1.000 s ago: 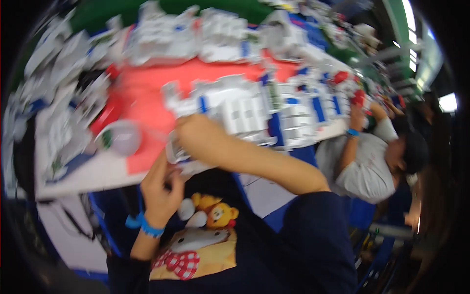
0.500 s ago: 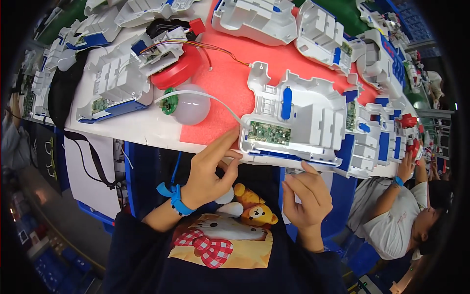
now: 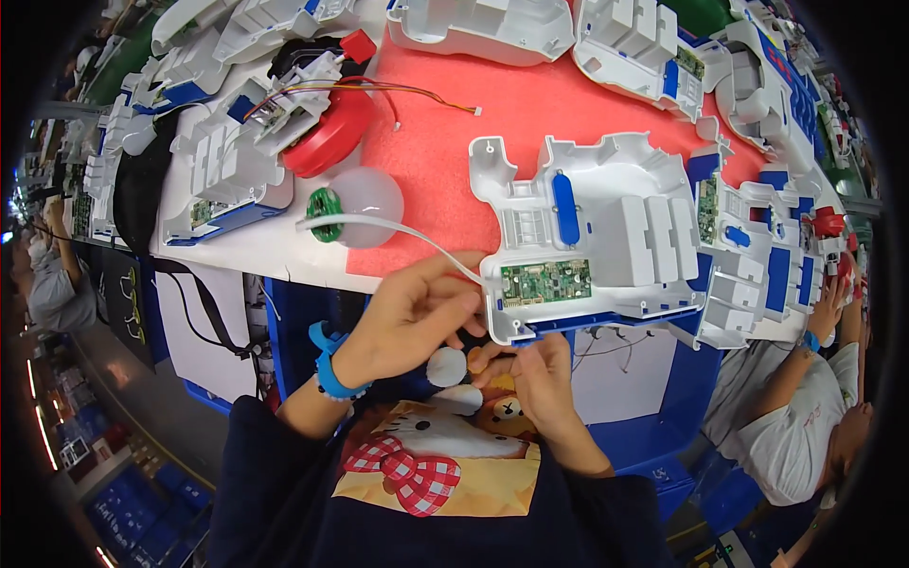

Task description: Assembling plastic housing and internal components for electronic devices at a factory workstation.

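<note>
A white plastic housing (image 3: 653, 246) with blue trim lies open side up at the table's front edge, a green circuit board (image 3: 546, 282) in its lower left corner. My left hand (image 3: 407, 317) is closed, with thumb and fingers bunched at the housing's left corner. Over its index finger runs a flat white cable (image 3: 407, 230), from the green round board (image 3: 324, 214) of a frosted dome (image 3: 367, 206) to that corner. Just below the housing's front edge, my right hand (image 3: 540, 383) pinches its fingers together. What either hand grips is hidden.
A red foam sheet (image 3: 426, 142) covers part of the white table. At left, a red round part (image 3: 331, 133) with coloured wires leans by another housing (image 3: 232, 170). More housings (image 3: 478, 28) line the back and right. A co-worker (image 3: 786, 417) sits at right.
My right hand has moved left and curled into a pinch near my left hand. My left hand has closed at the housing's corner. The housing sits slightly farther right in view.
</note>
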The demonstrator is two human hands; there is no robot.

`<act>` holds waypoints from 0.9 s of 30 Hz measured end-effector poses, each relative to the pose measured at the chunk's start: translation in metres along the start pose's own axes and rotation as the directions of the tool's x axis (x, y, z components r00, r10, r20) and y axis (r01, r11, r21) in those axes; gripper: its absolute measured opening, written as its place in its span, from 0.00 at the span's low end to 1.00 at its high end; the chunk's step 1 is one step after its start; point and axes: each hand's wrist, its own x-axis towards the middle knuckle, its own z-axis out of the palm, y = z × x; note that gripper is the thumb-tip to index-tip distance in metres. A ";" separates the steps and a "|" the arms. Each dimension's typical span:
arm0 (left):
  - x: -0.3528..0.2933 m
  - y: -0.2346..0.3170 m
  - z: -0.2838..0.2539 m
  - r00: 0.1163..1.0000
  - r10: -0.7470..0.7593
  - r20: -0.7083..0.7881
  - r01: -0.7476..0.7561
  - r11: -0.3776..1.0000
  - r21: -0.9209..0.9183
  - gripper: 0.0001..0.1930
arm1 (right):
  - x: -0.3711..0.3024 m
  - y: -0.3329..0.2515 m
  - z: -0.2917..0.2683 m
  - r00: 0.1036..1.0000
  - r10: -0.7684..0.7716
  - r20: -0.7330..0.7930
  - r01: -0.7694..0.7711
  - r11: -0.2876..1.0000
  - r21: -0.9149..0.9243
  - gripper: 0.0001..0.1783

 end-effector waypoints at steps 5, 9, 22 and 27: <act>0.000 -0.006 -0.002 0.999 -0.022 0.029 0.020 0.998 0.062 0.20 | -0.001 0.004 0.003 0.967 -0.193 -0.164 0.220 0.960 0.172 0.16; 0.007 -0.002 -0.004 0.999 0.036 0.005 -0.037 0.983 0.177 0.16 | 0.008 -0.015 0.002 0.986 -0.040 -0.163 0.063 0.988 0.142 0.14; 0.027 0.016 -0.015 0.991 -0.120 0.060 0.095 0.943 0.320 0.08 | 0.014 -0.015 0.015 0.958 0.027 -0.287 0.026 0.983 0.181 0.16; 0.032 0.019 -0.011 0.996 -0.060 0.063 0.040 0.957 0.286 0.07 | 0.019 -0.014 0.020 0.939 0.047 -0.340 0.027 0.977 0.211 0.17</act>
